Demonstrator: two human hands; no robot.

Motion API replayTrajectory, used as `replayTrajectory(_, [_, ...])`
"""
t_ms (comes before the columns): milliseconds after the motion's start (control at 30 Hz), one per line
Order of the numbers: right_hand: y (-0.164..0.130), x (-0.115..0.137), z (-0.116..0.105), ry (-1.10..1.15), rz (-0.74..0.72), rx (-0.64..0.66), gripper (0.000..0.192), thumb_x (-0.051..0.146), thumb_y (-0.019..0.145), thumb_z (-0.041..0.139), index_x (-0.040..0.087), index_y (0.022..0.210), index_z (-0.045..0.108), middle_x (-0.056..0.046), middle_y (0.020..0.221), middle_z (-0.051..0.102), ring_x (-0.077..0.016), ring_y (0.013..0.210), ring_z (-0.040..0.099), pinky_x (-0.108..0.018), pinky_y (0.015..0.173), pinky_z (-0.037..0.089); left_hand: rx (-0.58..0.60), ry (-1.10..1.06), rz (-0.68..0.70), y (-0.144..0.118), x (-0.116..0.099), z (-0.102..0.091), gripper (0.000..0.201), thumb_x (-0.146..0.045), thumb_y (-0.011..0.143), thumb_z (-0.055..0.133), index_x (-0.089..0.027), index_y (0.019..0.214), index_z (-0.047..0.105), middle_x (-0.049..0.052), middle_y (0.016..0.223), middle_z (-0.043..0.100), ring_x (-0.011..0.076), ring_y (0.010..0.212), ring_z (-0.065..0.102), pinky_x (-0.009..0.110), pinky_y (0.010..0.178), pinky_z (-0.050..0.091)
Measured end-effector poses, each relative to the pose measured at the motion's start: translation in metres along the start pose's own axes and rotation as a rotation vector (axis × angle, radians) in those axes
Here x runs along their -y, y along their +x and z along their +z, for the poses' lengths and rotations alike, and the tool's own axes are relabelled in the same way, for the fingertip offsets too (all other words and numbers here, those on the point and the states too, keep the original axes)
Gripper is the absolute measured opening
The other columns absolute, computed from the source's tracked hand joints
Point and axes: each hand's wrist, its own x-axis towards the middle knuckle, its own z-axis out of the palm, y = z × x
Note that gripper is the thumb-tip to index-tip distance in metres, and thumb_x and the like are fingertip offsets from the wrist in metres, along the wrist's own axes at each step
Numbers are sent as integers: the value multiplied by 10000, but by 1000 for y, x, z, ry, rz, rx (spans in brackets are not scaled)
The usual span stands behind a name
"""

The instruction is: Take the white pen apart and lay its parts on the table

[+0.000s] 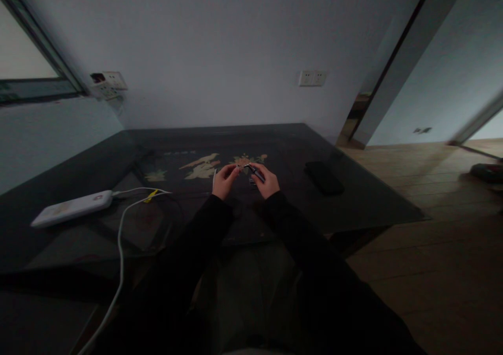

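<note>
My left hand (225,181) is closed over the middle of the dark table, its fingertips pinched around something small that I cannot make out. A thin white strip (214,179) shows along its outer side. Close by, my right hand (268,181) is wrapped around a slim dark-handled tool (257,174). The tool's narrow end points up and left, toward the left fingertips; its exact kind is too small and dim to tell. Below the tool, a small object (252,182) shows faintly between the hands.
A white power bank (74,208) lies on the left of the table (377,203), joined to a white cable (121,245) with a yellow tag (151,195). A black phone-like slab (324,177) lies on the right. Behind stands a wall with sockets (313,78).
</note>
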Motion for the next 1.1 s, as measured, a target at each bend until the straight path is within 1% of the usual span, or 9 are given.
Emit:
replayTrajectory(67, [1, -3, 1, -30, 12, 0, 424, 132, 794, 546, 217, 1206, 598, -72, 1103, 660, -222, 974, 613, -360, 901, 480, -22, 8, 1, 1, 1, -1, 407, -502, 728, 639, -151, 935, 649, 78, 865, 699, 167, 753, 633, 282, 677, 488])
replayTrajectory(133, [2, -6, 2, -65, 30, 7, 424, 121, 777, 558, 216, 1185, 620, -82, 1041, 652, -228, 949, 597, -365, 876, 480, -44, 16, 2, 1, 2, -2, 398, -495, 738, 632, -153, 941, 641, 74, 869, 693, 165, 759, 631, 283, 688, 487])
replayTrajectory(267, [1, -12, 6, -135, 78, 72, 314, 163, 783, 589, 203, 1079, 681, -73, 877, 638, -217, 814, 588, -343, 760, 488, -92, 34, 10, 3, 5, -2, 389, -481, 742, 630, -152, 950, 625, 79, 897, 681, 173, 804, 632, 291, 720, 488])
replayTrajectory(367, [-2, -12, 10, -178, 99, 156, 241, 186, 779, 618, 200, 1000, 711, -59, 795, 646, -213, 776, 583, -336, 740, 477, -114, 42, 17, 4, 7, -2, 385, -474, 746, 623, -150, 952, 617, 84, 919, 676, 178, 829, 632, 293, 735, 490])
replayTrajectory(533, [-7, -3, 16, -226, 104, 301, 271, 182, 795, 611, 196, 1055, 686, -59, 908, 690, -185, 801, 609, -301, 753, 470, -134, 49, 32, 5, 9, -2, 376, -456, 738, 637, -143, 944, 625, 83, 909, 668, 180, 835, 629, 294, 738, 495])
replayTrajectory(700, [-11, 9, 18, -302, 100, 417, 286, 151, 828, 562, 177, 1099, 651, -78, 1066, 668, -184, 974, 605, -293, 874, 442, -154, 41, 44, 6, 14, -2, 347, -403, 722, 666, -141, 947, 627, 73, 870, 667, 170, 797, 633, 290, 719, 503])
replayTrajectory(767, [-12, 15, 18, -340, 100, 456, 278, 160, 849, 540, 176, 1105, 646, -86, 1099, 649, -186, 1008, 596, -288, 889, 436, -158, 33, 50, 7, 17, -1, 341, -388, 724, 667, -141, 955, 622, 68, 849, 667, 166, 783, 637, 287, 712, 505])
replayTrajectory(967, [-13, 30, 16, -471, 124, 507, 299, 202, 882, 496, 214, 1157, 615, -88, 1166, 595, -203, 988, 598, -294, 813, 466, -155, 17, 74, 7, 20, 1, 340, -343, 713, 682, -150, 981, 603, 51, 819, 659, 152, 752, 637, 274, 695, 502])
replayTrajectory(1100, [-12, 35, 14, -529, 119, 528, 287, 202, 888, 491, 206, 1144, 619, -94, 1138, 610, -217, 1068, 557, -299, 854, 453, -128, 22, 82, 5, 18, 1, 385, -310, 691, 698, -145, 1023, 593, 39, 802, 653, 143, 741, 630, 262, 682, 493])
